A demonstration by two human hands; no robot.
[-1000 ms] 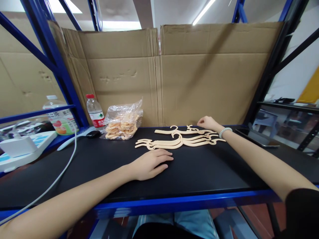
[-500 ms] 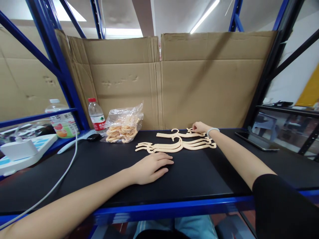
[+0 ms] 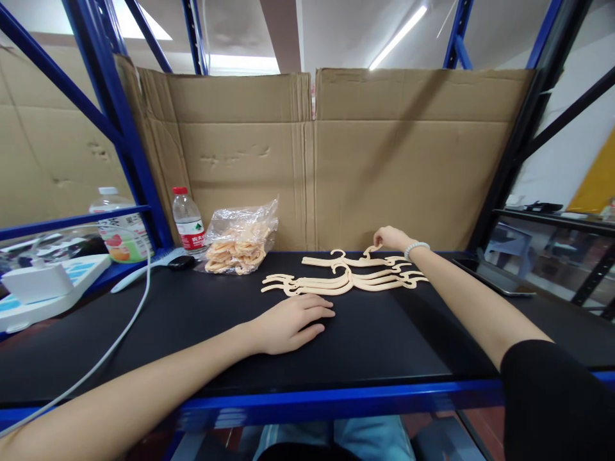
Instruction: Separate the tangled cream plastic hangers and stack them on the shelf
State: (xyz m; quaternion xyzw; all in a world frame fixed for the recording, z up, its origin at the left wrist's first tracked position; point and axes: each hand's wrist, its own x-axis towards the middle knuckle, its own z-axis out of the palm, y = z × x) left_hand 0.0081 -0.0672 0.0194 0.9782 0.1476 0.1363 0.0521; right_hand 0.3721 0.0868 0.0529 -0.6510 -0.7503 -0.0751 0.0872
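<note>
From the head view, a black worktop (image 3: 375,352) is seen, edged in front by a blue rail (image 3: 346,404) and backed by tall cardboard (image 3: 413,166); overhead, the room is lit by a tube light (image 3: 398,38). At the left, a red-capped bottle (image 3: 188,221) is stood beside a clear bag (image 3: 243,240) filled with cream pieces, and at the far right a dark flat device (image 3: 494,276) is laid down.

Now to the middle: cream hangers (image 3: 324,283) are laid out in a close cluster, with a rear hanger (image 3: 314,261) set just behind them. The left hand (image 3: 292,324) is rested palm down, fingers loosely extended, just in front of the cluster; nothing is seen held. And by the right hand (image 3: 394,239), a small cream hook (image 3: 369,251) is pinched at the fingertips, over the rear hanger's right part; whether the two are touching cannot be told.
</note>
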